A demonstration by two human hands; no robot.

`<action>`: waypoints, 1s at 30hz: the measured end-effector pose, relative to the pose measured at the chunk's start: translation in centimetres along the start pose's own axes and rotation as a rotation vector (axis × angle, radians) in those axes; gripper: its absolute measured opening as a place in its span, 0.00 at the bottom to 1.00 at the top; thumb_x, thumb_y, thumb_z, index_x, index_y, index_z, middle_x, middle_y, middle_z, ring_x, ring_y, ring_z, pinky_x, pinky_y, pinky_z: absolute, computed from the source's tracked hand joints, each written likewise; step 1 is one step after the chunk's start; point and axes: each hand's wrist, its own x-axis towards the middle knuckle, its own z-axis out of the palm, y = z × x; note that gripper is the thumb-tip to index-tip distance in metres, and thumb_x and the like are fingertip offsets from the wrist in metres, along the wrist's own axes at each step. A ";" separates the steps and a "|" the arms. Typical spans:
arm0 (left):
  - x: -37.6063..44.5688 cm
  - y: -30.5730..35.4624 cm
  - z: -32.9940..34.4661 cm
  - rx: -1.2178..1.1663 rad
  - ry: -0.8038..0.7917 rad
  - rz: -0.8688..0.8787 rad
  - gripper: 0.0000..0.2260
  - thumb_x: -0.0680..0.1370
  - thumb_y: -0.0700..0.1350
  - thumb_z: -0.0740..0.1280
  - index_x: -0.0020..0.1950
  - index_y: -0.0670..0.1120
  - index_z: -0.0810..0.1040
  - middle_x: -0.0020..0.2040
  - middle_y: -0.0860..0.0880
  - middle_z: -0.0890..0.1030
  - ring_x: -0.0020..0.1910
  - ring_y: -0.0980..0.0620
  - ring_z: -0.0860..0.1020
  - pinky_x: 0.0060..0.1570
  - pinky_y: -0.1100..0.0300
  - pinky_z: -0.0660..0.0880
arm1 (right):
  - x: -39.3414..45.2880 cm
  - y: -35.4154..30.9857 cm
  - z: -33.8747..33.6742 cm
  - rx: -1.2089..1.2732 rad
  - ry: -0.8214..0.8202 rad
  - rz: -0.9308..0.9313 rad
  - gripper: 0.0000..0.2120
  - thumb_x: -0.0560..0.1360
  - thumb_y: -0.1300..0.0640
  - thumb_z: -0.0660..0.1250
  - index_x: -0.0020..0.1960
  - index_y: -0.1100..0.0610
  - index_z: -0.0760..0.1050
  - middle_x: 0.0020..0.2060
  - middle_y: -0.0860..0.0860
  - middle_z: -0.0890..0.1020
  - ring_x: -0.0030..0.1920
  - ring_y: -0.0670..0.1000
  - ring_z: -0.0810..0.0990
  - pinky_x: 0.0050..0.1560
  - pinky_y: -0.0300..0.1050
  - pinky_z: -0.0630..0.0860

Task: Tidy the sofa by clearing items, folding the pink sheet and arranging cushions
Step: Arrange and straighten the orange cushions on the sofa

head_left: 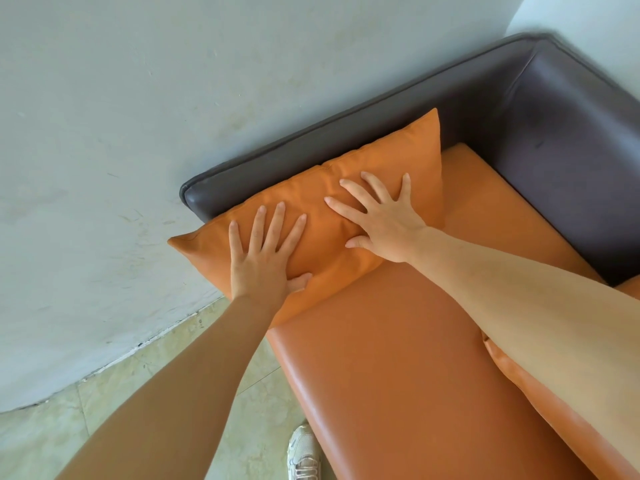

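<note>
An orange cushion leans against the sofa's dark grey armrest, standing on the orange seat. My left hand lies flat on the cushion's lower left part, fingers straight and spread. My right hand presses flat on its middle, fingers splayed. Neither hand grips anything. Under my right forearm, at the right edge, part of a second orange cushion shows. No pink sheet is in view.
The sofa's dark grey backrest rises at the right. A pale wall stands behind the armrest. Tiled floor lies left of the sofa, and my white shoe is at the seat's front edge.
</note>
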 end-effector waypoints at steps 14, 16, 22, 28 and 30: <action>0.4 0.0 -8.6 0.016 0.000 0.224 0.42 0.76 0.68 0.57 0.77 0.52 0.35 0.79 0.47 0.45 0.78 0.46 0.47 0.73 0.40 0.50 | -8.3 -0.2 -6.0 0.029 0.013 0.106 0.38 0.78 0.41 0.60 0.78 0.45 0.40 0.77 0.50 0.35 0.77 0.56 0.44 0.68 0.74 0.55; 0.8 0.7 -10.2 0.021 0.030 0.270 0.41 0.76 0.68 0.57 0.78 0.52 0.37 0.79 0.47 0.46 0.78 0.47 0.48 0.73 0.41 0.50 | -9.9 0.6 -7.0 0.016 0.026 0.144 0.37 0.78 0.40 0.60 0.78 0.46 0.42 0.77 0.51 0.38 0.77 0.56 0.45 0.68 0.73 0.56; 0.6 3.6 -14.7 -0.054 0.081 0.343 0.41 0.75 0.69 0.56 0.78 0.53 0.38 0.79 0.48 0.44 0.78 0.47 0.47 0.73 0.39 0.48 | -15.1 2.8 -9.4 0.003 0.054 0.233 0.35 0.78 0.41 0.60 0.78 0.47 0.45 0.78 0.52 0.43 0.77 0.55 0.47 0.70 0.70 0.55; 0.5 7.9 -19.1 -0.060 0.156 0.439 0.39 0.75 0.68 0.56 0.78 0.53 0.42 0.79 0.48 0.48 0.78 0.46 0.48 0.72 0.40 0.47 | -20.8 5.5 -10.2 0.013 0.070 0.326 0.34 0.78 0.41 0.60 0.78 0.48 0.48 0.78 0.52 0.47 0.77 0.55 0.49 0.71 0.68 0.55; 0.5 10.2 -20.5 -0.063 0.173 0.469 0.38 0.76 0.68 0.55 0.78 0.53 0.43 0.79 0.48 0.49 0.78 0.47 0.48 0.72 0.40 0.46 | -22.9 6.5 -10.1 0.015 0.084 0.355 0.33 0.78 0.42 0.61 0.78 0.48 0.52 0.78 0.53 0.51 0.76 0.55 0.52 0.71 0.68 0.56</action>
